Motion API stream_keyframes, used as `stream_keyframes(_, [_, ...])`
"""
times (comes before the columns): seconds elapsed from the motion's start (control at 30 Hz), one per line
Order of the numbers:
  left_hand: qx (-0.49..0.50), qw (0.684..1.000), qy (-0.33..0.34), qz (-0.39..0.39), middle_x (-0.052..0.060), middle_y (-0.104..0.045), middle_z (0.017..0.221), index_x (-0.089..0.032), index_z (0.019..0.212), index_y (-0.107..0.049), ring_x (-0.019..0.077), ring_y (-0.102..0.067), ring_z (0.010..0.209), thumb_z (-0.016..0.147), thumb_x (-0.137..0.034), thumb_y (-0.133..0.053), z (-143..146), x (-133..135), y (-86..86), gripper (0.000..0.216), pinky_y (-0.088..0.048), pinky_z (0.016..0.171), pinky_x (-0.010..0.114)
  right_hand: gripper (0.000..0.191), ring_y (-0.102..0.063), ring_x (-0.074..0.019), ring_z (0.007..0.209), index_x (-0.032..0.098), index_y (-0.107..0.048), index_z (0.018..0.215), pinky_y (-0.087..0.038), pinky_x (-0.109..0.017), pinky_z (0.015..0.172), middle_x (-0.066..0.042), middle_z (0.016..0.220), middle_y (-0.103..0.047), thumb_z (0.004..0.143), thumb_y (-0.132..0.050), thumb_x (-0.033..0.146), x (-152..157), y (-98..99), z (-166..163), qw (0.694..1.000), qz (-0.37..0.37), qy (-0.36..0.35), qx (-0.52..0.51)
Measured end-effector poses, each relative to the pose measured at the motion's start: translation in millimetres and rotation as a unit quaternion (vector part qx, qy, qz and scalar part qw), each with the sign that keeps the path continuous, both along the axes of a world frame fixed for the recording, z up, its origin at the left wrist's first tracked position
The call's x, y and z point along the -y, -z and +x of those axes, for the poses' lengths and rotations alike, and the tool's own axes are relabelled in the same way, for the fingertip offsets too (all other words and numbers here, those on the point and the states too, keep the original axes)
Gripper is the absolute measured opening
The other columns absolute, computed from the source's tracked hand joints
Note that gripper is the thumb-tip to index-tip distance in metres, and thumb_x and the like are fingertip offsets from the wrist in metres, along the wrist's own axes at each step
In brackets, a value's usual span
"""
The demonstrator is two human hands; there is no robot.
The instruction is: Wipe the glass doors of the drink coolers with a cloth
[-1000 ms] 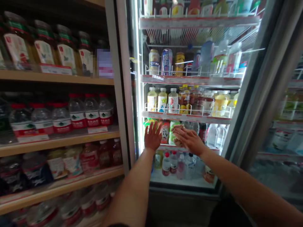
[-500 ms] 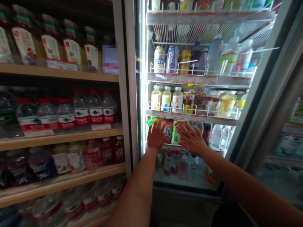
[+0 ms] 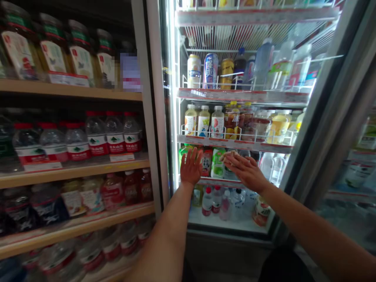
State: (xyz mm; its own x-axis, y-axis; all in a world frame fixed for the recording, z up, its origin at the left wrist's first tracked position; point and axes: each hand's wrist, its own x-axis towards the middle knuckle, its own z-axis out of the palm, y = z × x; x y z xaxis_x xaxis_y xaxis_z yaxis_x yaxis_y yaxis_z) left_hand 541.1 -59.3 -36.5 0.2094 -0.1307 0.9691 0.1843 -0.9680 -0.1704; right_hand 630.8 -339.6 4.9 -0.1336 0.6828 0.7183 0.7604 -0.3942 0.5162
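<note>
A glass door (image 3: 235, 225) stands in front of a lit drinks fridge. Against it, my left hand (image 3: 190, 167) rests with its fingers spread and nothing in it. Farther right, my right hand (image 3: 248, 170) presses a crumpled pale cloth (image 3: 225, 156) to the glass; much of the cloth is hidden beneath the fingers. Behind the glass between my hands are a red-labelled drink (image 3: 206, 162) and a green-and-white bottle (image 3: 217, 162).
Wooden shelves (image 3: 88, 168) at the left carry rows of bottles, among them red-capped water bottles (image 3: 96, 135). Inside the fridge, wire racks hold cans (image 3: 210, 70) and more bottles (image 3: 217, 121). A metal door frame (image 3: 331, 90) slants down on the right.
My right hand has slid right across the glass with the cloth, uncovering the green-and-white bottle. My left hand stays at nearly the same spot. The view has shifted slightly to the right.
</note>
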Motion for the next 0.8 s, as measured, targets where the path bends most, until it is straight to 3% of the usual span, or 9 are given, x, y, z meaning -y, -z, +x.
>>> stream_keyframes(0.17, [-0.016,1.0,0.007,-0.019,0.005,-0.034,0.159,-0.026,0.153,-0.036,0.0226,-0.014,0.153,0.097,-0.027,-0.044,0,-1,0.8,0.057,-0.012,0.127,0.048,0.056,-0.036,-0.0227,0.146,0.029,-0.045,0.149,-0.031,-0.044,0.118,-0.002,0.15,-0.052,0.096,-0.046,0.01,-12,-10.7,-7,0.997,0.057,-0.036,-0.035])
stream_keyframes(0.33, [0.003,1.0,0.005,-0.002,0.008,-0.034,0.159,-0.024,0.154,-0.034,0.0233,-0.012,0.153,0.096,-0.025,-0.045,-1,0,-2.1,0.058,-0.015,0.126,0.049,0.061,-0.034,-0.0218,0.148,0.02,-0.032,0.155,-0.035,-0.047,0.121,-0.009,0.147,-0.054,0.096,-0.038,0.006,-23,-20.1,-8,0.991,-0.02,-0.127,-0.046])
stream_keyframes(0.53, [0.029,0.999,0.003,0.033,0.011,-0.031,0.16,-0.022,0.155,-0.03,0.0237,-0.012,0.153,0.095,-0.022,-0.048,-2,-1,-6.0,0.063,-0.016,0.126,0.047,0.07,-0.024,-0.0255,0.152,0.023,-0.022,0.159,-0.033,-0.052,0.122,-0.01,0.159,-0.038,0.093,-0.037,0.003,-24,-30.4,-1,0.986,0.125,-0.091,-0.063])
stream_keyframes(0.67, [0.028,0.999,0.002,0.029,0.01,-0.03,0.161,-0.024,0.155,-0.029,0.0245,-0.013,0.153,0.095,-0.022,-0.048,-1,-3,-4.7,0.064,-0.017,0.125,0.049,0.071,-0.023,-0.0232,0.152,0.023,-0.022,0.158,-0.035,-0.051,0.122,-0.007,0.156,-0.044,0.092,-0.037,0.002,-26,-31.3,-4,0.992,0.071,-0.09,-0.044])
stream_keyframes(0.8, [0.019,1.0,0.005,0.014,0.009,-0.032,0.16,-0.025,0.154,-0.032,0.0244,-0.016,0.152,0.095,-0.022,-0.047,0,-5,-2.9,0.061,-0.018,0.125,0.05,0.07,-0.026,-0.0233,0.151,0.021,-0.021,0.159,-0.037,-0.05,0.121,-0.008,0.156,-0.043,0.092,-0.035,0.002,-24,-36.0,-5,0.989,0.125,-0.071,-0.043])
